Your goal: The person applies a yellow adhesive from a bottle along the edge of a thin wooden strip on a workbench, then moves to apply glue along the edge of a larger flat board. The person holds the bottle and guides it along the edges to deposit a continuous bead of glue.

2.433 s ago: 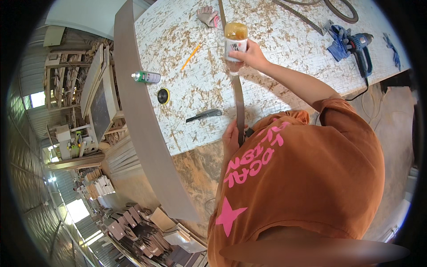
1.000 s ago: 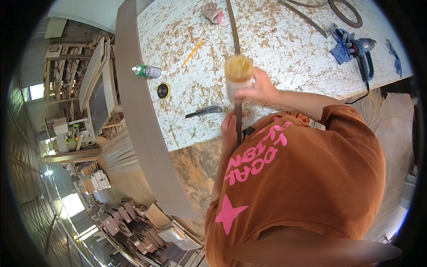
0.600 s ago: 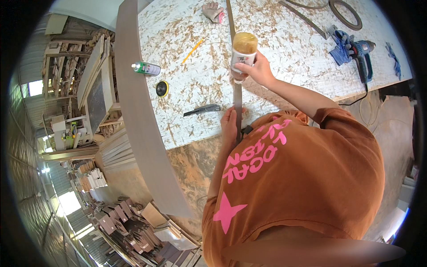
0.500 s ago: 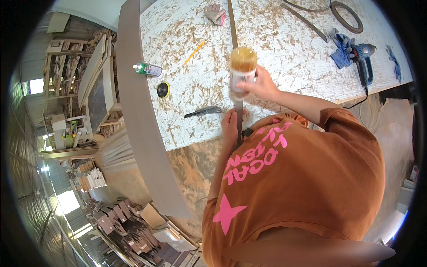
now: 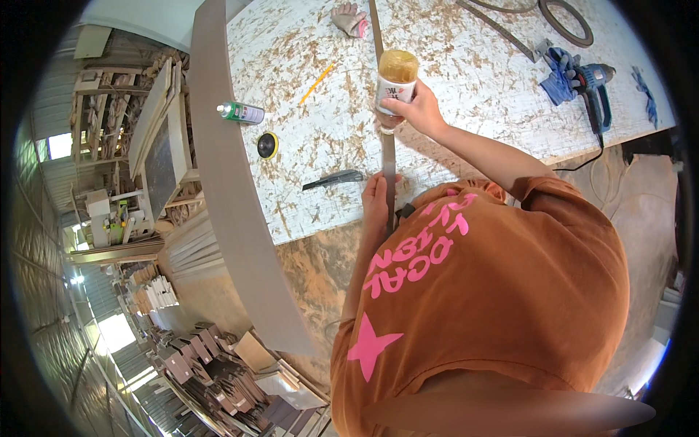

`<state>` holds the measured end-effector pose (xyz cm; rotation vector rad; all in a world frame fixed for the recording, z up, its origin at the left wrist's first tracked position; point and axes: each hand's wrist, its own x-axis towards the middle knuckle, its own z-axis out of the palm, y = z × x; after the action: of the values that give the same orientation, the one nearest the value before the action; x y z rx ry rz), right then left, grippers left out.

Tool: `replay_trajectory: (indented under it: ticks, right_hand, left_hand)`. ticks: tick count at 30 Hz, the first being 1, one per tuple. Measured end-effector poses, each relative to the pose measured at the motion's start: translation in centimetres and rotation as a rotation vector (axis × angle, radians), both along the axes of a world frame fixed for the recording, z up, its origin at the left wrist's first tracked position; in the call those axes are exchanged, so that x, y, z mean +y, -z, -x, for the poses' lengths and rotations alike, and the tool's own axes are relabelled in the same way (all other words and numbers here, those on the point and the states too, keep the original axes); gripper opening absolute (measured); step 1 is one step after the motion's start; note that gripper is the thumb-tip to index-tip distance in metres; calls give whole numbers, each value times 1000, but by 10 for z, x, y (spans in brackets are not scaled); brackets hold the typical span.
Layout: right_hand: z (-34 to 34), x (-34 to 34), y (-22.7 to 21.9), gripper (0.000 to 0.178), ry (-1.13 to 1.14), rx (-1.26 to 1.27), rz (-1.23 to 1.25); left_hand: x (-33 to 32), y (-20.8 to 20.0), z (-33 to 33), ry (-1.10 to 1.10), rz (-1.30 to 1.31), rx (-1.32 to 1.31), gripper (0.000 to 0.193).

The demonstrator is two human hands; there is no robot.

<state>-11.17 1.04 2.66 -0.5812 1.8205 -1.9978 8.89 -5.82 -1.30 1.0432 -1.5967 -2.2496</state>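
Note:
My right hand (image 5: pixel 421 111) is wrapped round a bottle (image 5: pixel 397 84) of amber liquid with a white label. The bottle is tipped neck down, its mouth at or just above a long, narrow brown strip (image 5: pixel 389 153). The strip runs away from me over the worktable. Close to the near table edge, my left hand (image 5: pixel 375 198) grips the near end of the strip, fingers closed along its side. To the left of that hand lies a dark utility knife (image 5: pixel 333 179). I cannot tell whether liquid is coming out of the bottle.
The scuffed white worktable (image 5: pixel 291 65) carries a yellow pencil (image 5: pixel 317 83), a green-capped spray can (image 5: pixel 242 112), a black-and-yellow disc (image 5: pixel 268 145) and a grey glove (image 5: pixel 349 20). At right lie a corded power tool (image 5: pixel 598 95), a blue glove (image 5: pixel 557 80) and a coiled band (image 5: pixel 566 22). A long brown board (image 5: pixel 237 167) borders the table's left.
My right hand has carried the inverted bottle farther away from me along the strip. My left hand stays at the strip's near end.

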Motion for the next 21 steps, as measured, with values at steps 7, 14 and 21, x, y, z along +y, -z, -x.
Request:
replay_trajectory:
  ticks: [7,14,21]
  right_hand:
    - [-6,-5,15,61,-204,137,-9]
    - [-8,5,9,70,-361,177,-193]
    - [-25,15,-8,64,-163,291,-39]
  left_hand:
    - [0,0,-2,-1,42,4,27]
    - [-1,3,-11,134,40,116,34]
    - [-2,5,-9,10,63,-69,18]
